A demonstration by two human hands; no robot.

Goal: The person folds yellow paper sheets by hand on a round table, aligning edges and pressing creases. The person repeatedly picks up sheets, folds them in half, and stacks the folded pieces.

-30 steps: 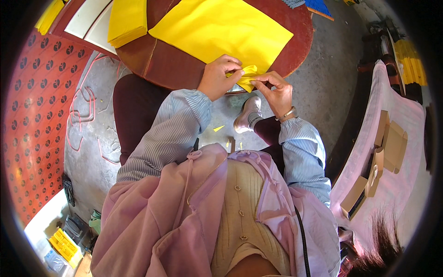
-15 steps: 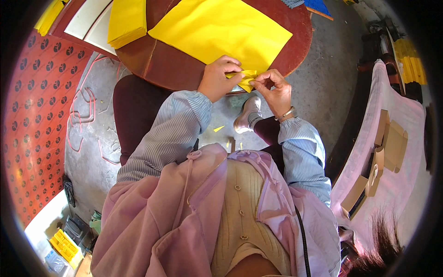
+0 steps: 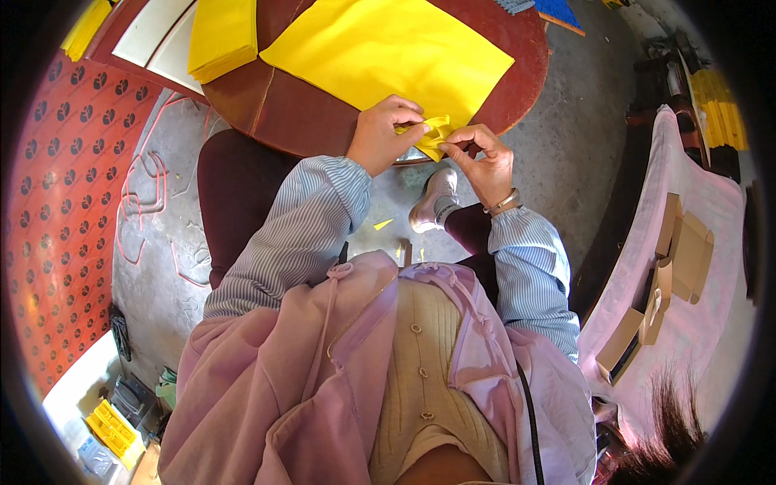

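A large yellow cloth sheet [image 3: 388,52] lies across the round red-brown table [image 3: 311,121], its near corner hanging over the table's front edge. At that corner my left hand [image 3: 384,133] pinches a narrow, looped yellow strip [image 3: 436,128] between thumb and fingers. My right hand [image 3: 482,162], just to the right, has its thumb and forefinger closed on the same yellow cloth where strip and corner meet. How the strip joins the sheet is hidden by the fingers. A thick stack of folded yellow cloth [image 3: 224,36] rests on the table, left of the sheet.
Blue and grey pieces [image 3: 558,12] lie at the table's far right. Bent reddish wire [image 3: 153,186] and a yellow scrap [image 3: 383,225] are on the concrete floor. Open cardboard boxes [image 3: 691,259] stand on a pink-white cloth at right. A red patterned panel [image 3: 73,194] stands at left.
The yellow strip between my hands has opened into a taller loop. Both hands stay at the corner; my right hand has shifted very slightly to the right.
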